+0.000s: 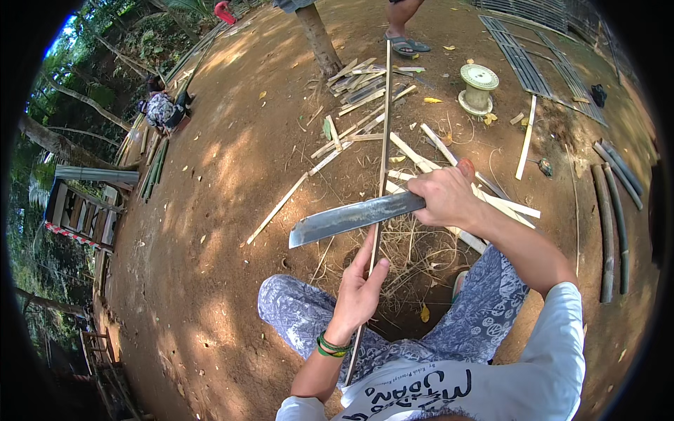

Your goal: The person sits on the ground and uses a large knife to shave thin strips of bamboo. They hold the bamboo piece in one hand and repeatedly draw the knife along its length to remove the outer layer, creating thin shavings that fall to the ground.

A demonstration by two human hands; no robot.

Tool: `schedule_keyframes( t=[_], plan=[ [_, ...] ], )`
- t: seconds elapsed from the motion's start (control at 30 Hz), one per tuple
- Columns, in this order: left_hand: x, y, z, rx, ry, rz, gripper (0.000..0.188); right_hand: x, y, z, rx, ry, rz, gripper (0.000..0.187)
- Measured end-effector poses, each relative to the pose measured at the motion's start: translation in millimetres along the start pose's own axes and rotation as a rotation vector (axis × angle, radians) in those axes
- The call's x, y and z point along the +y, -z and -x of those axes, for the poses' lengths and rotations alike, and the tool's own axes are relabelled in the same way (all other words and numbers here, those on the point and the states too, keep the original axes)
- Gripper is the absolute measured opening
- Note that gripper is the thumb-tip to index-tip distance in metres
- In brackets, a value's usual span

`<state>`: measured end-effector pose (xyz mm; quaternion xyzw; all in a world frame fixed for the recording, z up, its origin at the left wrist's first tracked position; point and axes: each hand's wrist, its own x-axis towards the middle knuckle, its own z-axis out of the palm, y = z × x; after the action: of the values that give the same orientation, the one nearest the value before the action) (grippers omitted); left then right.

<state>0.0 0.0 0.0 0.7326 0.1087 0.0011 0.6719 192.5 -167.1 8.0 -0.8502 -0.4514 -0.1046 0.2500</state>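
Bamboo strip (387,119), long & v. thin, in L hand (359,293); R hand (447,197) grips machete (351,219).

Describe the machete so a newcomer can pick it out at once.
Above the blue patterned trousers is the right hand. It grips the machete, which crosses a long strip. Broad, dark and metallic, the machete stands apart from the pale slats on the ground.
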Motion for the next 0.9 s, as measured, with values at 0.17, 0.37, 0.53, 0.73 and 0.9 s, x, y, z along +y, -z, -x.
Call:
schedule_keyframes(
  t=[0.17,0.37,0.53,0.73,0.9],
  plan=[
    [-9,-5,27,-0.062,0.083,-0.046,0.061,21,10,11,-0.005,-0.267,0.034,0.012],
    [-30,0,33,-0.052,-0.088,-0.192,0.062,33,10,17,-0.042,-0.300,0.022,0.015],
    [-26,0,40,-0.039,-0.033,-0.225,0.062,24,2,23,-0.200,-0.276,0.028,0.021],
    [-35,12,73,-0.036,0.031,-0.330,0.063,41,3,25,-0.097,-0.309,0.010,0.016],
    [-44,16,106,-0.025,-0.099,-0.364,0.063,63,15,25,-0.039,-0.438,0.079,0.016]
  ],
)
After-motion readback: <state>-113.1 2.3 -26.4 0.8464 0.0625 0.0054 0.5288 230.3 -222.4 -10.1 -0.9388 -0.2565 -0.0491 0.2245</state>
